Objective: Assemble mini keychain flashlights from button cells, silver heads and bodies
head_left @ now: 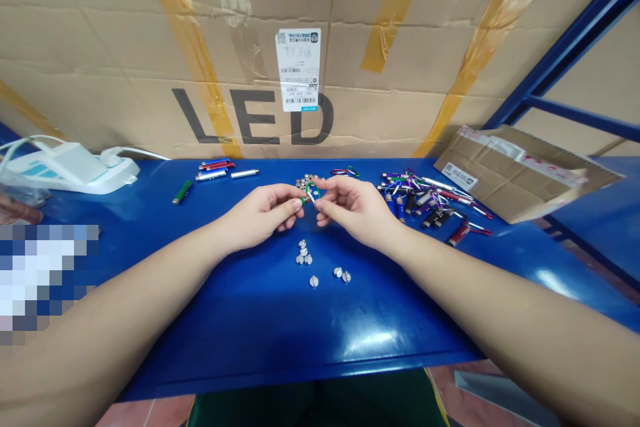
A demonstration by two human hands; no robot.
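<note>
At frame centre, your left hand (273, 213) and right hand (353, 208) pinch a green carabiner (309, 185); silver slotted caps (314, 281) lie below them.

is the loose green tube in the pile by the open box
No, the green tube lies alone, left of the left hand.

Green clip (309, 187), small, carabiner-like, curved loop with a pale, silvery straight piece slanting across the opening. Pinched between fingertips of left hand (267, 213) and right hand (357, 210), arch uppermost. Green also shows at left fingertips; mostly covered, so cannot tell whether clip or attached part.
</note>
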